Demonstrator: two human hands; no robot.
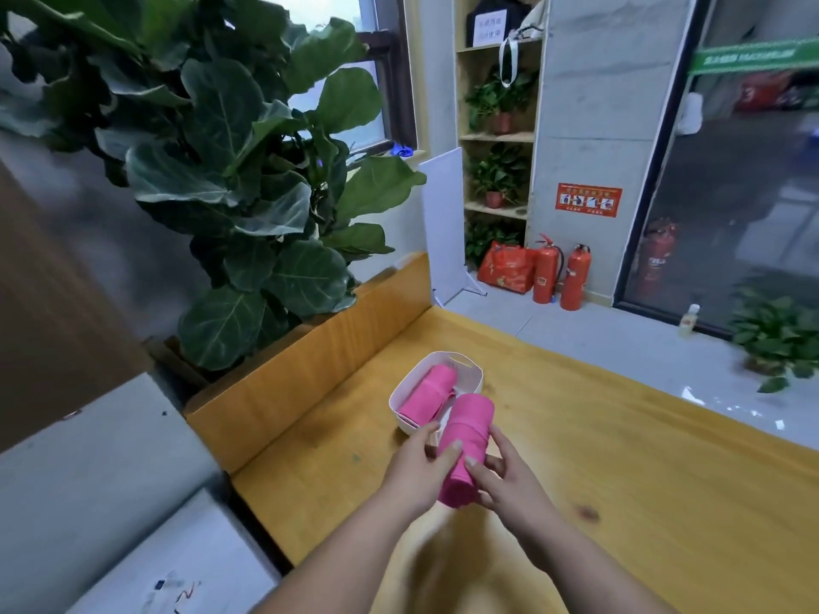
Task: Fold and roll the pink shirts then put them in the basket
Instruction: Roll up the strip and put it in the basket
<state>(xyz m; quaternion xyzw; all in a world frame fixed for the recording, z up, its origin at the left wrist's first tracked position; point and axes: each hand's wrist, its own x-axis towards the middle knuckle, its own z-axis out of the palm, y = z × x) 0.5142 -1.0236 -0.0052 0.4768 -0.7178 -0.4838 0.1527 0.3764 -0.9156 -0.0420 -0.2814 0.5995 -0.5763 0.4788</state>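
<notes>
Together, both hands (pixel 416 474) (pixel 509 480) grip a rolled pink shirt (pixel 465 454) beside the basket (pixel 469 370).

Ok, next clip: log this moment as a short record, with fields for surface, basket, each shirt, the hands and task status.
surface: wooden table
basket: white basket on the table, just beyond the hands
shirt one: rolled pink shirt lying inside the basket
shirt two: second rolled pink shirt, held up, its far end at the basket's near rim
hands: left hand and right hand both grip the second roll, one on each side
status: one roll in the basket, the second not yet released
</notes>
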